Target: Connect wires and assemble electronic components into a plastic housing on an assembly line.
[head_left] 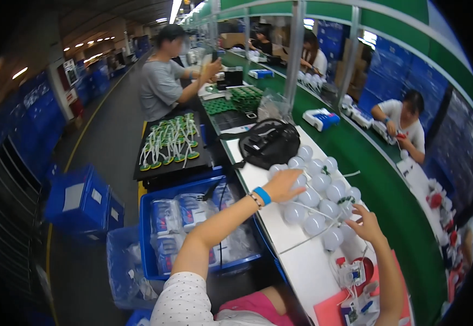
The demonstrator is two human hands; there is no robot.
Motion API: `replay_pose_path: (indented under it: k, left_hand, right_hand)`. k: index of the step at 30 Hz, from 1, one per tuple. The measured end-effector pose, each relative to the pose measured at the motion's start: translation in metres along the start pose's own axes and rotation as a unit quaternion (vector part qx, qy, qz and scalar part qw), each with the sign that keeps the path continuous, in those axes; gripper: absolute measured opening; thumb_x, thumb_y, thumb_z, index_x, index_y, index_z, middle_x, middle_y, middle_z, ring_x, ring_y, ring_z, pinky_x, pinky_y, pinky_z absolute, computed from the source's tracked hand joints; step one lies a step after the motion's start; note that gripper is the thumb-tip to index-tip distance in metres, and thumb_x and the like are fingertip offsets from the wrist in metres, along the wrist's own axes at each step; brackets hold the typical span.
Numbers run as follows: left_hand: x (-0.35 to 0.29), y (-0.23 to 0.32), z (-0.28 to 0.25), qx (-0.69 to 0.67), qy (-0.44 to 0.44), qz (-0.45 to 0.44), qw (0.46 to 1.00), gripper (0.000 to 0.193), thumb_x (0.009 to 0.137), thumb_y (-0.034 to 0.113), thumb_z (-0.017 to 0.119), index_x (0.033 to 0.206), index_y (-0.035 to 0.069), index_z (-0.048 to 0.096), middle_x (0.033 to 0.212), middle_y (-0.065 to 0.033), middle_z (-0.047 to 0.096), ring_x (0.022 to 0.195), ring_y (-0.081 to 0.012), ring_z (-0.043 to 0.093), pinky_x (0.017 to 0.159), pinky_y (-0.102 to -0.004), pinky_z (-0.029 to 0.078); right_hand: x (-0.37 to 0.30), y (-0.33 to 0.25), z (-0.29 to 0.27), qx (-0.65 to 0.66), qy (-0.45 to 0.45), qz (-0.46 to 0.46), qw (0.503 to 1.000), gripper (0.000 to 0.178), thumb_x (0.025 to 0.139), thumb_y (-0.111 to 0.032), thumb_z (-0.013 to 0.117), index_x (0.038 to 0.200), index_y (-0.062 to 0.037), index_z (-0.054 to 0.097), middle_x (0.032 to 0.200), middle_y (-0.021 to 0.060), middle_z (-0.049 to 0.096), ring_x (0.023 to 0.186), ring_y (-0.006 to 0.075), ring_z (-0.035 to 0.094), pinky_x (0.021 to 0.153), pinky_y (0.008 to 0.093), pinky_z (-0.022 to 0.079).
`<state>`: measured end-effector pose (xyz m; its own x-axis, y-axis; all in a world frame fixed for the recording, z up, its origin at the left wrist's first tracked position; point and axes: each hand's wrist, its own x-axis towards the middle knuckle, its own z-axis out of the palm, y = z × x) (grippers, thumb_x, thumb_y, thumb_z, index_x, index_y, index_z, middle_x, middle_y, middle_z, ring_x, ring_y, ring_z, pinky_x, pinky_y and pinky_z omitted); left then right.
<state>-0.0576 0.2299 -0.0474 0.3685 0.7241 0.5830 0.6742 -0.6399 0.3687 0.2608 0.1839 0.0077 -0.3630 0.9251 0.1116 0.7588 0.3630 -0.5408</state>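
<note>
A cluster of round white light bulbs [309, 198] lies on the white worktop before me, with thin white wires running across it. Over the bulbs' left side reaches my left hand [284, 186], a blue band on its wrist. Its fingers stretch to the right; what lies beneath the palm is hidden. At the cluster's right edge is my right hand [366, 224], fingers and thumb apart, close to a bulb with a small green circuit board [347, 202]. No held object shows in either hand.
A black bag [269, 142] lies beyond the bulbs. To my left, a blue bin [145, 239] holds plastic-wrapped packs, and a black tray [148, 176] carries wired green boards. Small electrical devices [352, 274] sit near my right forearm. A green conveyor [380, 187] runs alongside; several people work nearby.
</note>
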Motion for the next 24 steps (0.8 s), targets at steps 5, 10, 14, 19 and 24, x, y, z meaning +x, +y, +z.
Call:
replay_pose_path:
  k: [5,10,14,19,24]
  left_hand:
    - [-0.024,0.042,-0.022,-0.025,0.039,0.003,0.999,0.05,0.078,0.027,0.059,0.118,0.001,0.043,0.113,-0.0197,0.049,0.107,-0.0335,0.045,0.092,-0.0403,0.034]
    - [-0.072,0.082,-0.06,-0.098,0.1,0.049,0.989,0.044,0.075,0.019,0.061,0.114,0.003,0.047,0.11,-0.0168,0.052,0.104,-0.0331,0.047,0.09,-0.0396,0.037]
    - [-0.117,0.112,-0.081,-0.114,0.153,0.049,0.98,0.037,0.075,0.012,0.059,0.109,0.002,0.051,0.107,-0.0159,0.054,0.101,-0.0326,0.05,0.088,-0.0375,0.039]
    - [-0.12,0.136,-0.072,-0.157,0.191,0.081,0.965,0.027,0.073,0.004,0.057,0.1,0.002,0.056,0.097,-0.0137,0.059,0.092,-0.0296,0.056,0.082,-0.035,0.044]
    - [-0.143,0.147,-0.078,-0.145,0.214,0.065,0.964,0.025,0.073,0.004,0.056,0.098,0.002,0.055,0.096,-0.0136,0.059,0.092,-0.0314,0.055,0.081,-0.0362,0.044]
  right_hand:
    - [-0.015,-0.041,-0.019,0.011,0.074,-0.041,0.996,0.03,0.07,-0.01,0.065,0.098,-0.0004,0.061,0.097,0.0148,0.062,0.079,0.0262,0.063,0.065,0.0307,0.049]
    - [-0.073,-0.164,-0.04,-0.035,0.098,-0.339,0.935,0.021,0.069,-0.006,0.061,0.09,-0.0026,0.063,0.099,0.0147,0.061,0.089,0.0262,0.058,0.074,0.0333,0.046]
    - [-0.168,-0.252,-0.09,-0.1,0.339,-0.472,0.808,0.028,0.086,-0.013,0.043,0.111,-0.0003,0.049,0.109,0.0125,0.055,0.09,0.0216,0.054,0.075,0.0315,0.047]
    - [-0.217,-0.204,-0.087,-0.075,0.383,-0.432,0.813,0.028,0.085,-0.012,0.044,0.11,0.0003,0.05,0.109,0.0129,0.055,0.091,0.0222,0.054,0.076,0.0318,0.046]
    - [-0.244,-0.107,-0.082,0.009,0.4,-0.423,0.813,0.027,0.085,-0.011,0.045,0.108,0.0011,0.05,0.108,0.0134,0.056,0.091,0.0229,0.054,0.077,0.0321,0.046]
